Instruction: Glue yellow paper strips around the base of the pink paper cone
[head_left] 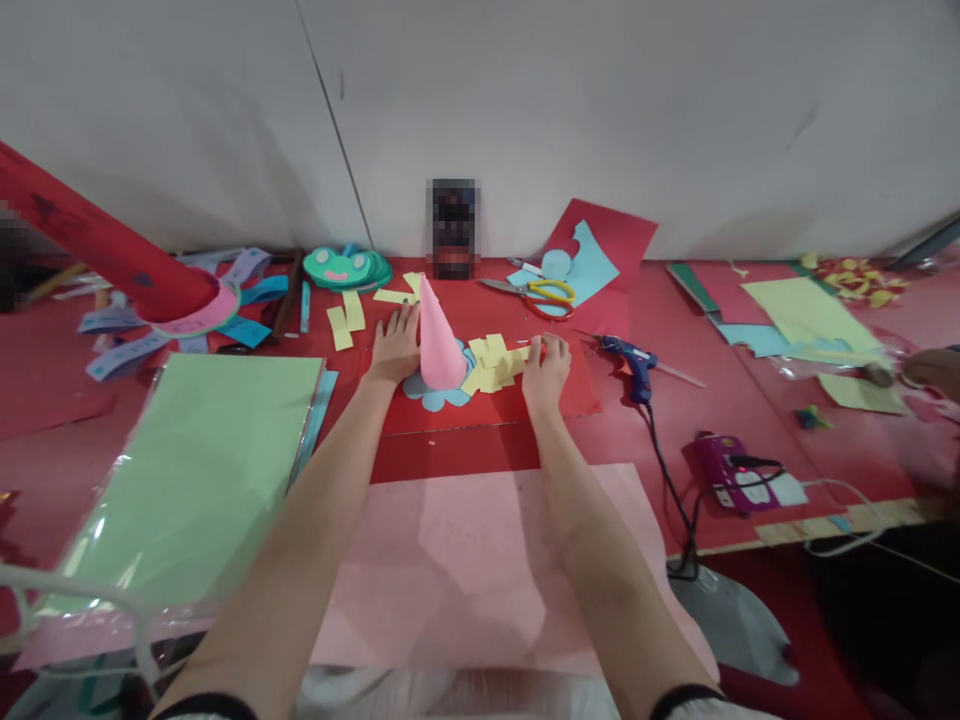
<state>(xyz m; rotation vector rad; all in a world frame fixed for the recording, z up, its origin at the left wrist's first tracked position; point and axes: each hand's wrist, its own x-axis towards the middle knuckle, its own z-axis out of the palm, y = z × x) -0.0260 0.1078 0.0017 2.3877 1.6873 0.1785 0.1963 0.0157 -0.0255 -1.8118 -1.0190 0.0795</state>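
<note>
Standing between spread left hand (397, 347) and curled right hand (547, 370) (grips unclear) is a pink cone (441, 350), scissors (528, 291) beyond.

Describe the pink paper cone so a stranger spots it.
On the red tabletop, a light-blue scalloped paper piece lies between the person's left hand and right hand. The pink paper cone stands over it, beside the left hand. It rises to a point; the neighbouring yellow paper strips lie low.
</note>
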